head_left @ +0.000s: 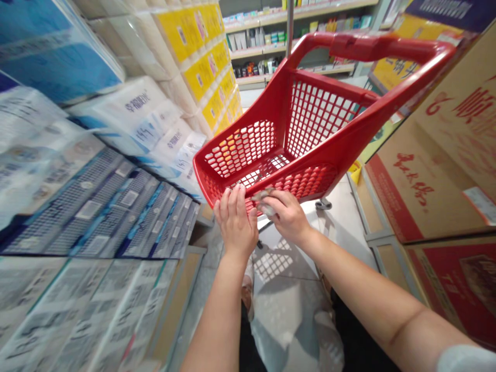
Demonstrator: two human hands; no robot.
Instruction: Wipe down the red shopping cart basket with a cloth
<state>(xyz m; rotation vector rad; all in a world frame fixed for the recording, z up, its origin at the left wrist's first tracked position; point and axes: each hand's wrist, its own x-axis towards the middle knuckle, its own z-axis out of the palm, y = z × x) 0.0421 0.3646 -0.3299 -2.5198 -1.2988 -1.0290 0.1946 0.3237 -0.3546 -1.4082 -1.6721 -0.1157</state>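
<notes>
A red plastic shopping basket (310, 139) with a tall handle stands in front of me in a shop aisle, with nothing visible inside it. My left hand (234, 222) rests on its near rim with the fingers stretched up over the edge. My right hand (284, 214) is beside it at the same rim, fingers curled around a small greyish thing I cannot make out. The two hands touch each other.
Stacked packs of tissue paper (96, 196) fill the shelves on the left. Brown and red cartons (434, 181) are piled on the right. Far shelves with small goods (263, 36) close the aisle. The tiled floor (279, 289) lies below my arms.
</notes>
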